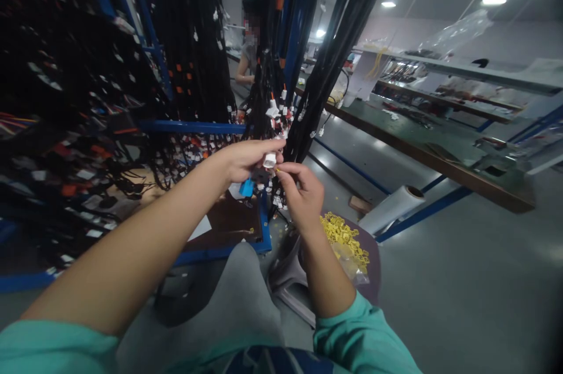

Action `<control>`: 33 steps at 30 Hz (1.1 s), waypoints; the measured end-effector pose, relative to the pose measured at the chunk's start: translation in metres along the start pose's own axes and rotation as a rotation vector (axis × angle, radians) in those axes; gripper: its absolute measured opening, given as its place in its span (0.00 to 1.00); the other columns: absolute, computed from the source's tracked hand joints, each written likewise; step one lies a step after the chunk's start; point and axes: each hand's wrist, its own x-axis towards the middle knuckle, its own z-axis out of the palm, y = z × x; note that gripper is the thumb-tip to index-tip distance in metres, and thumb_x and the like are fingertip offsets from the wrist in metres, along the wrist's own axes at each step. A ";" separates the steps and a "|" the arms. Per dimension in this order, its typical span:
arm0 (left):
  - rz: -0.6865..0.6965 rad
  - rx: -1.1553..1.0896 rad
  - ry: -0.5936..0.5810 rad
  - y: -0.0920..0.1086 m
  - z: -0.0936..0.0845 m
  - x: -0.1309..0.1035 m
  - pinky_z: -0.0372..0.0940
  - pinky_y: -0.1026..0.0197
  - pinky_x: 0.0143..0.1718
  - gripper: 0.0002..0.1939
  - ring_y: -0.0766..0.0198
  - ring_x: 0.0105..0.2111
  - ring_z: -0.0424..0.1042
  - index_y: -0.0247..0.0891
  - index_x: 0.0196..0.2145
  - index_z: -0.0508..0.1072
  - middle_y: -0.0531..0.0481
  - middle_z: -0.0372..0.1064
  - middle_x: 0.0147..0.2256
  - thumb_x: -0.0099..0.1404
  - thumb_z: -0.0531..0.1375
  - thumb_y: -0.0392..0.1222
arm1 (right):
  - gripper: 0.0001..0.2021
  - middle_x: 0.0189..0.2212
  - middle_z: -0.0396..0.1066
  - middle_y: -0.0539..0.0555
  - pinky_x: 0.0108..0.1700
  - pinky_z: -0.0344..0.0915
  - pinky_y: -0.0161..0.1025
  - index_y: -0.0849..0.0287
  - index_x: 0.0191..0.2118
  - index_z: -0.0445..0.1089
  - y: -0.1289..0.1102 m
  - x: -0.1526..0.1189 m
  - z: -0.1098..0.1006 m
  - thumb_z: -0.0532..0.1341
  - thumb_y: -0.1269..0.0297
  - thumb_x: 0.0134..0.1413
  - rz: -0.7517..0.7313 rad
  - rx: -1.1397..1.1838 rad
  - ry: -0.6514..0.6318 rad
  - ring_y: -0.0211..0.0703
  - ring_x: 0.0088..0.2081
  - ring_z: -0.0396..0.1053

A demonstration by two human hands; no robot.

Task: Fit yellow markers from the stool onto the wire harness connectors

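The white plug (270, 160) was the thing to take your bearings from: it sat between your two hands, in front of the hanging black cables (325, 78). Your left hand (250, 158) was closed about it from its left side, fingers reaching over the top. Your right hand (302, 189) was just below and to the right of the plug, thumb and finger pinched together on a tiny yellow piece (277, 170). That piece lay close by the plug's lower right; whether they touched, you could not tell from this view. The plug's open end seemed to face you and slightly downward, so its long axis probably ran away from you, though it was too small to be certain. The right fingertips were nearest that open end.

Below and left of the plug, a blue plug (247, 187) hung near your left hand, with a dark plug (261, 175) between the two.

Well below and right of the plug stood a stool (373, 271), bearing a heap of yellow clips (345, 238) and a clear bag (352, 261) at their near side; some yellow showed through the plastic.
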 end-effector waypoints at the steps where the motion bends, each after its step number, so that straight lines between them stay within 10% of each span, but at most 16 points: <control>1: -0.025 -0.064 -0.027 0.001 -0.003 -0.001 0.58 0.68 0.17 0.18 0.69 0.14 0.62 0.31 0.18 0.68 0.49 0.62 0.15 0.64 0.51 0.37 | 0.05 0.32 0.76 0.49 0.41 0.67 0.37 0.54 0.33 0.72 -0.001 0.001 0.000 0.58 0.66 0.54 -0.016 -0.006 -0.004 0.37 0.36 0.72; 8: -0.056 -0.234 -0.144 0.000 -0.021 -0.002 0.62 0.68 0.17 0.13 0.68 0.17 0.67 0.26 0.26 0.73 0.45 0.67 0.20 0.62 0.50 0.30 | 0.04 0.31 0.75 0.49 0.40 0.68 0.38 0.55 0.32 0.73 -0.003 0.008 -0.007 0.59 0.66 0.53 0.007 0.017 -0.017 0.37 0.35 0.71; 33: 0.070 -0.196 -0.019 -0.019 0.007 0.000 0.51 0.72 0.13 0.19 0.77 0.11 0.55 0.32 0.16 0.62 0.55 0.57 0.12 0.62 0.58 0.41 | 0.04 0.27 0.68 0.48 0.33 0.63 0.35 0.57 0.27 0.70 -0.007 0.015 -0.009 0.61 0.69 0.51 -0.025 -0.018 -0.035 0.35 0.30 0.65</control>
